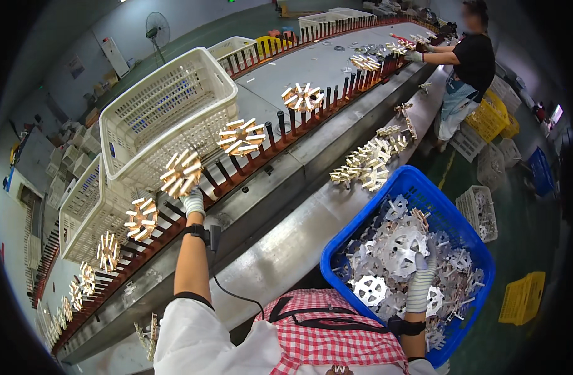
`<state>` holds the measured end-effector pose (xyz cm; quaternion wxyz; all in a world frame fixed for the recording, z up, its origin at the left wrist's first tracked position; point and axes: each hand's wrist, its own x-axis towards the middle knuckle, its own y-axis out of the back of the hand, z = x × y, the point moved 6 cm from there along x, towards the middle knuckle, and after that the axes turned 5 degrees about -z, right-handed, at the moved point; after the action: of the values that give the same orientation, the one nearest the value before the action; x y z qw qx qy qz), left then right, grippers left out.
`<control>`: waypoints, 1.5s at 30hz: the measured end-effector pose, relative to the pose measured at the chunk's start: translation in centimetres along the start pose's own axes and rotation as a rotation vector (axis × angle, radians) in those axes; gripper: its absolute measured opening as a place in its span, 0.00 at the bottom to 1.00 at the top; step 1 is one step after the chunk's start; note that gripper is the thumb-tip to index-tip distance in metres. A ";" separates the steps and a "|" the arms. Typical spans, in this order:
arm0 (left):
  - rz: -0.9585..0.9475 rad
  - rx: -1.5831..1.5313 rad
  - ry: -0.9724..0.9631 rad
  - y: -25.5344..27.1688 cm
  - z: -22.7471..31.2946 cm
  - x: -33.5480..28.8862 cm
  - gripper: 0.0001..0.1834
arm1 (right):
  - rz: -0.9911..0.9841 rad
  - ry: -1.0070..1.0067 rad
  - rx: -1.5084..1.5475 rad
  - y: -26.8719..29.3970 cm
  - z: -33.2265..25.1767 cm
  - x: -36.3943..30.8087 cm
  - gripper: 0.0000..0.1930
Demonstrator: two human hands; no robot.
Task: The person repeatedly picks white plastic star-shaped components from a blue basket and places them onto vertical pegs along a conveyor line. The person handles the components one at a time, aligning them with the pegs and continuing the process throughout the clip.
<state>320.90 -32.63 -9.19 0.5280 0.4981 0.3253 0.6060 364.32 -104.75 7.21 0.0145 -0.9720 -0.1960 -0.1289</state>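
My left hand [193, 202], in a white knit glove, reaches to the row of posts. It grips the lower edge of a copper-toned round part [181, 172] with white bars set around it like spokes; some fingers are hidden behind it. My right hand [422, 276], also gloved, is inside a blue basket [337, 262] on my right. Its fingers are closed on the edge of a silver notched metal disc [404, 249]. Many similar silver discs and pieces fill the basket around that hand. Another spoked part [241, 137] sits on the posts just beyond my left hand.
A moving line of dark upright posts [271, 134] on a red-brown base edges the grey table [267, 87]. White crates [167, 150] stand behind it. Spoked parts [370, 159] lie piled on the metal ledge. A co-worker [464, 69] stands far right; a yellow crate [522, 299] is on the floor.
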 end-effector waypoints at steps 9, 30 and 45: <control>-0.368 -0.939 -0.110 5.2 18.1 -21.0 0.32 | -0.030 0.002 -0.008 -2.8 -4.6 0.0 0.30; -1.950 -1.358 0.092 12.0 39.0 -38.0 0.18 | -0.103 -0.500 -1.576 17.7 2.6 3.1 0.26; -1.844 -1.351 0.223 11.6 40.3 -36.6 0.20 | 0.690 -0.230 -0.622 33.8 3.0 -1.8 0.12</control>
<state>353.45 -75.90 3.78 0.8987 -0.3710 0.2197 0.0805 376.44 -136.35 4.65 -0.2567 -0.9465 0.1856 -0.0607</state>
